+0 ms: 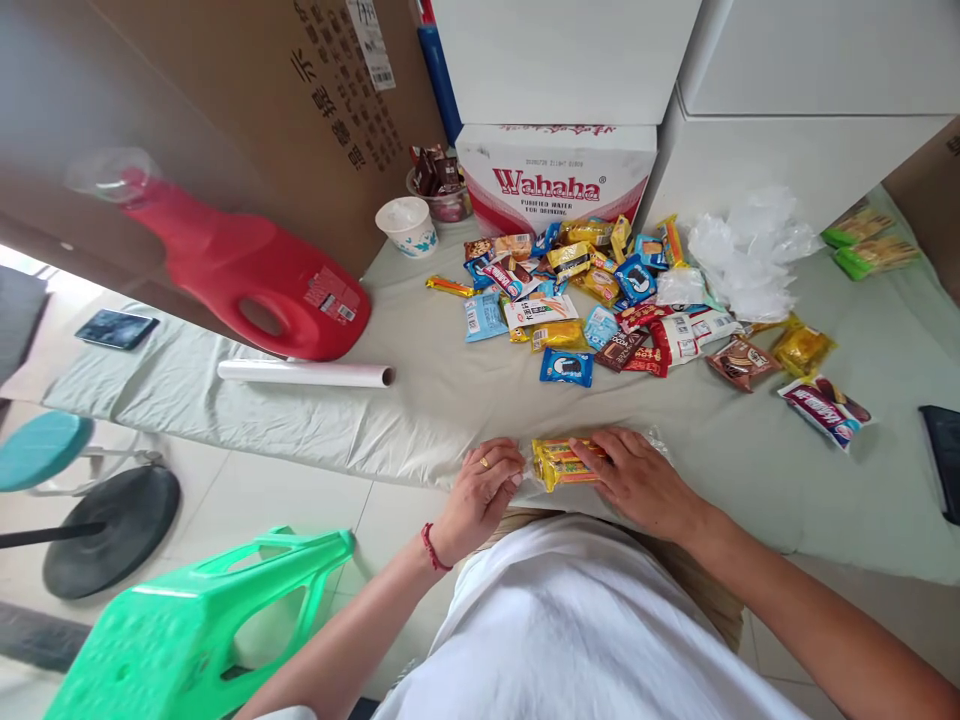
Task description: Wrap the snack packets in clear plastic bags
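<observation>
Close to my body, at the table's near edge, lies a clear plastic bag [529, 474] with several yellow-and-red snack packets [559, 462] side by side inside it. My left hand [487, 485] pinches the bag's left end, fingers curled together. Flat over the right part of the packets rests my right hand [637, 478], its fingers stretched out and covering some of them. The bag's loose right end shows just past that hand. Beyond both hands, a blue biscuit packet [566, 367] sits at the near edge of a pile of mixed wrapped snacks [555, 310].
A white Wahaha carton [555, 180] stands behind the pile. Crumpled clear bags [750, 250] lie to its right. On the left are a red jug [255, 280], a white roll [307, 374] and a paper cup [407, 228]. A green stool [202, 610] stands on the floor.
</observation>
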{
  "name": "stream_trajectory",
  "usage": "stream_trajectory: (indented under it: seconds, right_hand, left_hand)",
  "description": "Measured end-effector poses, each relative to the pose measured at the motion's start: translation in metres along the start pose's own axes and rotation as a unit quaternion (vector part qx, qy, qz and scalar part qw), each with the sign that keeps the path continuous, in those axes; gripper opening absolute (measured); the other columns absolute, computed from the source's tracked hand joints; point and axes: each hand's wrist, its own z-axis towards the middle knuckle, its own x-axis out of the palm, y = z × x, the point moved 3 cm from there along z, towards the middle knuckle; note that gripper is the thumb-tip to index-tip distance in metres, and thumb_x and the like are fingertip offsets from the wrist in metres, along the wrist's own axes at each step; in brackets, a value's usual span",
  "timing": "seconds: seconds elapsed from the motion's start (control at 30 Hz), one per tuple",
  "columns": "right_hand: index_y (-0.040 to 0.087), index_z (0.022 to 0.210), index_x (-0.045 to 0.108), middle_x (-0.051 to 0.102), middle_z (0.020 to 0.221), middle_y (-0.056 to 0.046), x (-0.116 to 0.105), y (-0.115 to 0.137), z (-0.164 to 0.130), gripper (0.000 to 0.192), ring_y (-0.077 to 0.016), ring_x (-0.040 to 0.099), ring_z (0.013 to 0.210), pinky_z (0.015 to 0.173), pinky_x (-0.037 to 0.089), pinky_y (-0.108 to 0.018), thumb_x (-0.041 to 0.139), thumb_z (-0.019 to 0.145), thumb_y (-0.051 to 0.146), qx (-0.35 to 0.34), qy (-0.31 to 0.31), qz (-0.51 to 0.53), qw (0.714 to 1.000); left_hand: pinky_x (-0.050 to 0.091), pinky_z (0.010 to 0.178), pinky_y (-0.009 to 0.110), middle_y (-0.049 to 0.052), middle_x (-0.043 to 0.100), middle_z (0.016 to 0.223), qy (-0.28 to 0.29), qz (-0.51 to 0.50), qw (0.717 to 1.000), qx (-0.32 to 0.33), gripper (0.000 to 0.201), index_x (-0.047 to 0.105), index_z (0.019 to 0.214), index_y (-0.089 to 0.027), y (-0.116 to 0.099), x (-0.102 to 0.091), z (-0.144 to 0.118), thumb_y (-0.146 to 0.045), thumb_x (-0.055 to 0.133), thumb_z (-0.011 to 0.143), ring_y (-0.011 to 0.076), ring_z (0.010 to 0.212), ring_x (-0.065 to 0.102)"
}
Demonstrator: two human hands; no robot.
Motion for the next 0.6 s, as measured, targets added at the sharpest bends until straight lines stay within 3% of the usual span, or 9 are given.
stream_trajectory:
  seconds: [0.1,0.17,0.27,0.37,0.4,0.47,0.6]
  right_hand:
    - [0.021,0.161,0.034,0.06,0.139,-0.016,-0.01,-0.012,0.005,0.061,-0.0308,0.057,0.121,0.104,0.051,-0.05,0.05,0.102,0.024,0.019,0.017,0.104,0.994]
    - [0.023,0.16,0.036,0.06,0.142,-0.015,-0.019,-0.024,0.011,0.057,-0.0286,0.059,0.124,0.106,0.051,-0.048,0.048,0.105,0.034,0.035,0.033,0.199,0.979]
    - [0.025,0.152,0.049,0.065,0.138,-0.01,-0.028,-0.042,0.022,0.052,-0.0249,0.064,0.119,0.103,0.053,-0.039,0.047,0.105,0.046,0.063,0.089,0.356,0.928]
    - [0.025,0.143,0.06,0.071,0.128,-0.006,-0.03,-0.057,0.033,0.051,-0.0231,0.068,0.11,0.092,0.056,-0.033,0.043,0.105,0.054,0.082,0.154,0.458,0.871]
    - [0.024,0.139,0.064,0.073,0.124,-0.006,-0.03,-0.06,0.037,0.051,-0.0231,0.069,0.108,0.09,0.056,-0.033,0.042,0.105,0.055,0.087,0.164,0.455,0.871]
    - [0.024,0.128,0.071,0.074,0.113,-0.007,-0.03,-0.062,0.043,0.048,-0.0232,0.069,0.101,0.088,0.055,-0.033,0.04,0.105,0.053,0.101,0.163,0.392,0.9]
    - [0.025,0.131,0.069,0.071,0.106,-0.01,-0.034,-0.053,0.049,0.046,-0.025,0.065,0.096,0.084,0.051,-0.036,0.035,0.107,0.043,0.153,0.129,0.16,0.966]
  left_hand:
    - [0.048,0.085,0.033,0.007,0.07,0.098,-0.045,-0.056,0.994,-0.087,0.025,0.063,0.1,-0.021,0.002,0.001,0.012,-0.033,0.042,0.106,0.0201,0.096,0.064]
    - [0.044,0.07,0.029,0.003,0.064,0.083,-0.076,-0.1,0.979,-0.157,0.031,0.06,0.093,-0.021,0.003,0.003,0.023,-0.041,0.041,0.106,0.0158,0.075,0.058]
    - [0.038,0.061,0.026,-0.003,0.051,0.067,-0.116,-0.195,0.945,-0.237,0.038,0.054,0.083,-0.022,0.002,0.009,0.041,-0.054,0.047,0.101,0.013,0.062,0.046]
    - [0.034,0.056,0.023,-0.005,0.043,0.065,-0.139,-0.311,0.885,-0.316,0.043,0.05,0.08,-0.022,0.006,0.019,0.056,-0.063,0.057,0.091,0.0112,0.058,0.039]
    - [0.033,0.054,0.023,-0.005,0.042,0.065,-0.137,-0.341,0.865,-0.342,0.043,0.048,0.079,-0.022,0.009,0.023,0.06,-0.063,0.06,0.089,0.0109,0.057,0.038]
    - [0.029,0.049,0.023,-0.005,0.04,0.064,-0.122,-0.374,0.835,-0.384,0.042,0.046,0.078,-0.023,0.015,0.031,0.066,-0.061,0.063,0.086,0.0105,0.054,0.035]
    - [0.022,0.044,0.023,-0.006,0.036,0.059,-0.135,-0.347,0.832,-0.41,0.037,0.046,0.076,-0.023,0.026,0.039,0.073,-0.054,0.063,0.086,0.0098,0.048,0.029]
